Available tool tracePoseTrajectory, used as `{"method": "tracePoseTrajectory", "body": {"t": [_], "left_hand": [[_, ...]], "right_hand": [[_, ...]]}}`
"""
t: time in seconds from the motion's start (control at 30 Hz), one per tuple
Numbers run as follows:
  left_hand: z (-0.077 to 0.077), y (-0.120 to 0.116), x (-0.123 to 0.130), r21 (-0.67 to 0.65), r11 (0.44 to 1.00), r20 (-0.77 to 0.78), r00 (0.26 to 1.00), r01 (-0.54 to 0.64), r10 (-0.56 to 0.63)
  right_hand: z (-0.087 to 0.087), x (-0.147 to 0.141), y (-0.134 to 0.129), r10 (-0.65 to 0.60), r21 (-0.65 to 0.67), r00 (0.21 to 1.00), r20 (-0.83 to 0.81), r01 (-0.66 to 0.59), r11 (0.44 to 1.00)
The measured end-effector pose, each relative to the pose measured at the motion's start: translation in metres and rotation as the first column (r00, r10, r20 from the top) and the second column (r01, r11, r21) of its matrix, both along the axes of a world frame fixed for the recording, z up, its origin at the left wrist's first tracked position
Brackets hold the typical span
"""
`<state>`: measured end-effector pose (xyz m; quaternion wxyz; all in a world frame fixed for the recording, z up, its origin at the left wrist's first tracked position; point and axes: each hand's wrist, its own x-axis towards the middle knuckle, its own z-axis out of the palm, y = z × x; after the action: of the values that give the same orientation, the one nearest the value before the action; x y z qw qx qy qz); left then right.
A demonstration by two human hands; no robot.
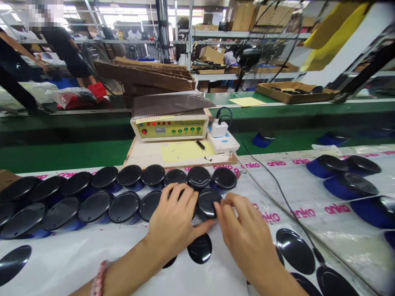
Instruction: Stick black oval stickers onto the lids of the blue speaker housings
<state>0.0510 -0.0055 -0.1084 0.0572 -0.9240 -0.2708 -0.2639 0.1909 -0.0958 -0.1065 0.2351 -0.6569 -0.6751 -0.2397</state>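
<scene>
Rows of round dark-blue pieces with glossy black tops (129, 176) stand on the white covering. At the right end of the near row, one black-topped round piece (210, 203) sits between my hands. My left hand (177, 218) curls around its left side, the thumb along its near edge and the fingers over neighbouring pieces. With bent fingers, my right hand (242, 222) pinches the rim at its right side. Just below my left thumb lies a loose black disc (200, 248). Another disc is partly hidden under my left wrist.
Behind the rows stands a control box (169, 127) beside a white power strip (224, 142). Cables (284, 197) cross the right side. Several loose discs (295, 250) lie at lower right, and more blue pieces (352, 185) stand beyond. A green conveyor (77, 154) runs behind; people are at back left.
</scene>
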Motion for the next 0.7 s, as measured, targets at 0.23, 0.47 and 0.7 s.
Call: {"method": "tracePoseTrajectory", "body": {"t": [0.23,0.47,0.7], "left_hand": [[-0.001,0.001,0.004,0.262,0.939,-0.109,0.973,0.225,-0.203],[-0.006,0.001,0.003,0.282,0.901,-0.263,0.93,0.329,-0.257],[0.02,-0.009,-0.011,0.14,0.962,-0.252,0.948,0.232,-0.192]], "right_hand": [[0.053,0.09,0.04,-0.354,-0.333,0.932,-0.071,0.313,0.89],[0.046,0.221,0.133,-0.47,-0.424,0.865,-0.174,0.365,0.829],[0.025,0.253,0.069,-0.455,-0.397,0.855,-0.249,0.338,0.853]]}}
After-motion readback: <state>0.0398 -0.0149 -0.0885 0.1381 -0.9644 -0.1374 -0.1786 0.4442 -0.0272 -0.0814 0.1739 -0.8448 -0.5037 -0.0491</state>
